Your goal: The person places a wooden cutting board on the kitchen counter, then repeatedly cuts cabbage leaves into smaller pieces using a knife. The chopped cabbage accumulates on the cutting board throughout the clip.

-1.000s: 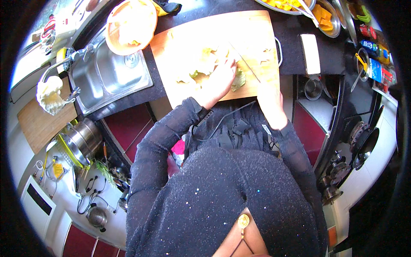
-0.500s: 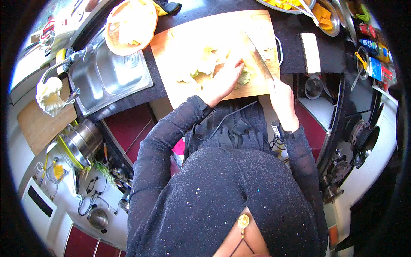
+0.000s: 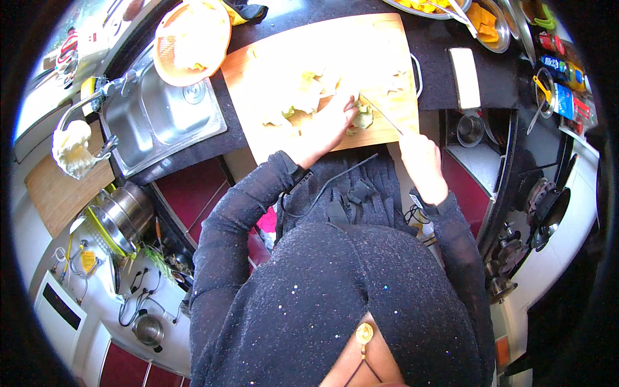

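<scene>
1. While the right hand (image 3: 422,169) makes a tight grip around the handle end of a knife (image 3: 382,115), the thin blade points up and to the left over the cutting board (image 3: 248,106). The fingers of that grip are curled all the way round.
2. Pale green leaves (image 3: 363,117) lie on the cutting board. One bit sits between the left hand (image 3: 325,129) and the knife, near the edge closest to the person. More bits are spread out on the left side of that hand. The far part of the board is so bright that the bits there are hard to see.
3. Low over the board, the left hand has its fingertips very near the tip of the knife. Its fingers are a little bent, but I can't tell if this grip has a leaf in it or just rests there.
4. Under the board is a black tabletop (image 3: 277,26). By the board's far left corner is an orange basket (image 3: 166,48) with pale food in it, and a metal sink (image 3: 171,103) is nearer the person.
5. On the right side lies a long white block (image 3: 464,79). Farther back are a bowl of yellow pieces (image 3: 431,15) and a bowl of orange slices (image 3: 500,46).
</scene>
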The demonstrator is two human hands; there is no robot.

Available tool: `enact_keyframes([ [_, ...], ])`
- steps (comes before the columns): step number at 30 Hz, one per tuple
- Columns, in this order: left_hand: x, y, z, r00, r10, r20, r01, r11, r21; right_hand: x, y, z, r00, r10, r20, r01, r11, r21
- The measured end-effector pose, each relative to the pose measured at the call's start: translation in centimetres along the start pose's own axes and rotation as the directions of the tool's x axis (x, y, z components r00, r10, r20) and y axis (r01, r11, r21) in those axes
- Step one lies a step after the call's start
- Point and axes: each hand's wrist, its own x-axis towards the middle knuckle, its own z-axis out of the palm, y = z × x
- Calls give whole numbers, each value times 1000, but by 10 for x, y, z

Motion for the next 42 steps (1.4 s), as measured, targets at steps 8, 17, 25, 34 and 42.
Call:
enact_keyframes([
  [8, -11, -8, 0, 988, 126, 92, -143, 968, 206, 13, 5, 17, 994, 92, -58, -74, 961, 265],
  [17, -28, -18, 0, 959, 264, 100, -282, 876, 391, -11, 7, -24, 964, 242, 108, -255, 734, 629],
  [25, -10, -1, -4, 915, 321, 244, -402, 665, 629, -18, 9, -19, 998, 67, 4, -66, 968, 244],
  [34, -27, -18, -6, 961, 188, 203, -275, 741, 613, 2, 10, 1, 991, 134, 5, -127, 923, 363],
  [42, -28, -31, 8, 993, 109, 46, -118, 937, 330, -15, 15, -18, 974, 217, 66, -215, 794, 569],
])
